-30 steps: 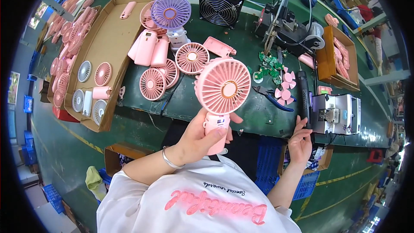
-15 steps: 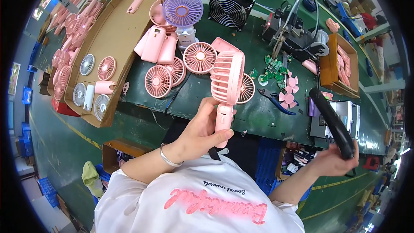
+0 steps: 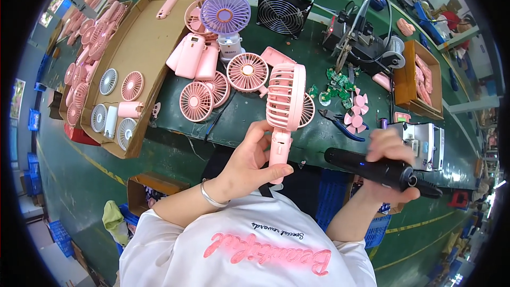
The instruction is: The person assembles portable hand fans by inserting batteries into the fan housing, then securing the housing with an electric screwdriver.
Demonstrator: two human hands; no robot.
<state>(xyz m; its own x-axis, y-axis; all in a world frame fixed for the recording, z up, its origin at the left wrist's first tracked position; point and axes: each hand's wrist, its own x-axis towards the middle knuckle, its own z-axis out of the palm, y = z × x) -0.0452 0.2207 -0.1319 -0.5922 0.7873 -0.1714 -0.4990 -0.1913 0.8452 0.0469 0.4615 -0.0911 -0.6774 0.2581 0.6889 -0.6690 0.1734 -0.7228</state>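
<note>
My left hand (image 3: pixel 249 157) is closed round the handle of a pink handheld fan (image 3: pixel 287 98). The fan stands upright, its slatted round head above my fingers. To the right, my right hand (image 3: pixel 392 151), partly blurred, is wrapped round a black electric screwdriver (image 3: pixel 361 166) with a small blue light. The tool lies almost level over the bench's front edge, apart from the fan. Behind the fan are a round pink fan grille (image 3: pixel 247 72) and more pink fan heads (image 3: pixel 196 101). Diagonal cutters (image 3: pixel 342 125) with blue handles lie between my hands, farther back.
A cardboard tray (image 3: pixel 178 8) with fan parts is at left, beside a purple fan (image 3: pixel 226 13). A black square fan (image 3: pixel 284 13) and a soldering stand (image 3: pixel 356 37) are at the back. Green circuit boards (image 3: pixel 337 87), pink blades (image 3: pixel 355 122) and a parts box (image 3: pixel 404 79) lie right.
My right hand has brought the electric screwdriver leftward, toward the fan, and turned it from steep to nearly level. The pink fan has shifted slightly right in my left hand.
</note>
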